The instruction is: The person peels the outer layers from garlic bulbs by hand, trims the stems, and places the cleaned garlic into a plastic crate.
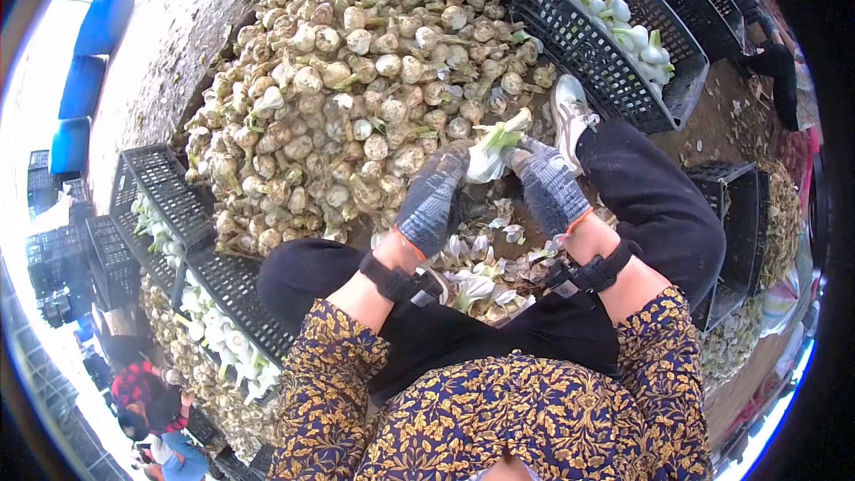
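A garlic bulb (485,163) with a pale green stem is held up in front of me, its white skin partly loose. My left hand (434,193), in a grey knit glove, closes on its left side. My right hand (545,180), gloved alike, pinches it from the right near the stem. Some fingertips are hidden behind the bulb. Beyond my hands spreads a large heap of dirty, unpeeled garlic bulbs (356,80). Below them, peeled garlic skins (485,283) lie on the ground between my legs.
A black crate (570,36) with clean white garlic stands at the upper right, beside my shoe (573,116). More black crates (236,289) with cleaned garlic are at the left. Another crate (735,249) is at the right. A person in a red checked top (138,383) works at the lower left.
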Action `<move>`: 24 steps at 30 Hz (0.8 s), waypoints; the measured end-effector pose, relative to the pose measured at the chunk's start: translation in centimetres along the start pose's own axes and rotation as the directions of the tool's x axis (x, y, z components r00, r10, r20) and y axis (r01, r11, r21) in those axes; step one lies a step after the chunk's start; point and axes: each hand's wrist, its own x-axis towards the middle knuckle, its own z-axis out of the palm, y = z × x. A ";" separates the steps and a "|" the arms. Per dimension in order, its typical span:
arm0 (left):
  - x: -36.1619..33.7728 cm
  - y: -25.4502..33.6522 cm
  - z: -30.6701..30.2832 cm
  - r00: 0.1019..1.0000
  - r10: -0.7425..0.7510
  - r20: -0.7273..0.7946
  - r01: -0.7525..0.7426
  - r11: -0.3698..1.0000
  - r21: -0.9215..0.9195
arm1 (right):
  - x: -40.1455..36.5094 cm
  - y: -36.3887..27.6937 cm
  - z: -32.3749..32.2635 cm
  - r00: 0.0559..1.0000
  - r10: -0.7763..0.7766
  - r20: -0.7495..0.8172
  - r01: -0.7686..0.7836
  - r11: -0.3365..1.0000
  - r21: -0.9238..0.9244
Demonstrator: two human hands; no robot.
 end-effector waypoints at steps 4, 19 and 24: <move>0.1 -0.1 0.5 0.999 -0.024 0.042 0.021 0.998 0.057 | 0.0 -2.6 0.4 0.981 0.158 -0.115 -0.154 0.987 0.037; 0.8 -0.3 0.5 0.996 0.058 -0.063 -0.052 0.994 0.092 | -0.6 1.9 1.3 0.999 -0.047 0.018 0.047 0.999 0.002; 1.3 -0.1 0.0 0.999 -0.011 -0.046 0.002 0.980 -0.201 | -0.2 -1.4 0.4 0.871 0.471 0.139 -0.453 0.661 0.599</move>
